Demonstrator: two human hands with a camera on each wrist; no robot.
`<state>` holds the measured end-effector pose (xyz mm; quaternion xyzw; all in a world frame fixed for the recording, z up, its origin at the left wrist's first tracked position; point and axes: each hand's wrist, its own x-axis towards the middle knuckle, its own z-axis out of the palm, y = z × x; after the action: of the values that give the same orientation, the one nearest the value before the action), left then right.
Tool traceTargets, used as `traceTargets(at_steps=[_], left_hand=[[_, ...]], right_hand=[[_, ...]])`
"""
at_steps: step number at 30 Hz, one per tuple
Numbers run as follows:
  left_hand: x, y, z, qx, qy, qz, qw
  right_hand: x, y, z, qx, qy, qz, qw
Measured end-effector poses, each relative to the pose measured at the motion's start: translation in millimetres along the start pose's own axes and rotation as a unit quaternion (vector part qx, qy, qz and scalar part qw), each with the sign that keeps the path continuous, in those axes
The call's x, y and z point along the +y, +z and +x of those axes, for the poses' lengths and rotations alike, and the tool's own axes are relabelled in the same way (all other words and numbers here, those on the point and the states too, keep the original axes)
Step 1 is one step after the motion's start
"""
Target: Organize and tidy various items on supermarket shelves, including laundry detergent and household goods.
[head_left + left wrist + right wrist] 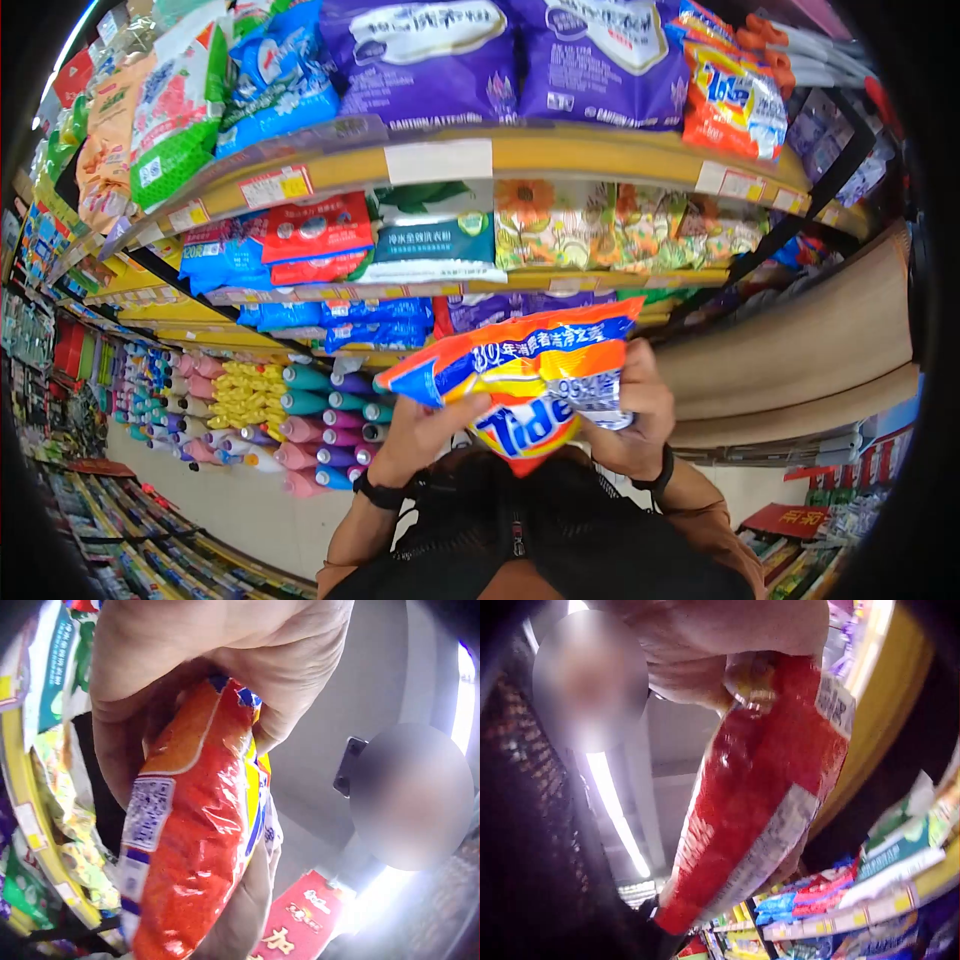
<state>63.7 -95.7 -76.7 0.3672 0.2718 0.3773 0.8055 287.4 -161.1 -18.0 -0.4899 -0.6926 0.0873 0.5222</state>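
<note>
Both hands hold an orange Tide detergent bag (540,370) in front of the body, its printed front facing up in the head view. My left hand (432,428) grips the bag's left side, with the thumb lying across the front. On the right side, my right hand (640,415) grips the bag near a white printed patch. In the left wrist view, the bag's red edge (199,825) shows between the left thumb and fingers (124,697). The right wrist view shows the red underside (757,780) below the right hand (735,634).
Ahead, a curved yellow-edged shelf (560,160) carries purple bags (420,70) and another Tide bag (735,100). Below it lie a green-and-white bag (435,235) and flowered bags (630,225). Bottles (320,430) stand low at left. A brown curved panel (800,340) is at right.
</note>
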Motion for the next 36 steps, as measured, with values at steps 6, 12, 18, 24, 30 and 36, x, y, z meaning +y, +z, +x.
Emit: traceTargets(at_steps=[6,12,18,24,30,36], left_hand=[[-58.7,-56.5,8.4,0.078,-0.123,-0.013,0.989],[-132.1,-92.8,34.2,0.111,-0.223,-0.158,0.956],[-135.1,-60.1,64.0,0.056,-0.253,-0.157,0.953],[-150.1,-28.2,85.3,-0.008,-0.169,0.065,0.983],[-190.2,-12.7,107.8,-0.032,-0.188,0.105,0.976],[-240.6,4.3,140.7,-0.024,-0.163,0.108,0.98]], right_hand=[[35.9,5.6,-88.7,-0.095,0.4,0.164,0.897],[83.1,33.5,-130.3,-0.217,0.505,0.303,0.779],[98.2,28.4,-113.8,-0.193,0.657,0.236,0.689],[144.0,22.4,-148.7,0.027,0.652,0.418,0.632],[167.0,-6.3,-159.4,0.029,0.666,0.396,0.632],[211.4,-27.9,-184.1,0.061,0.635,0.356,0.682]])
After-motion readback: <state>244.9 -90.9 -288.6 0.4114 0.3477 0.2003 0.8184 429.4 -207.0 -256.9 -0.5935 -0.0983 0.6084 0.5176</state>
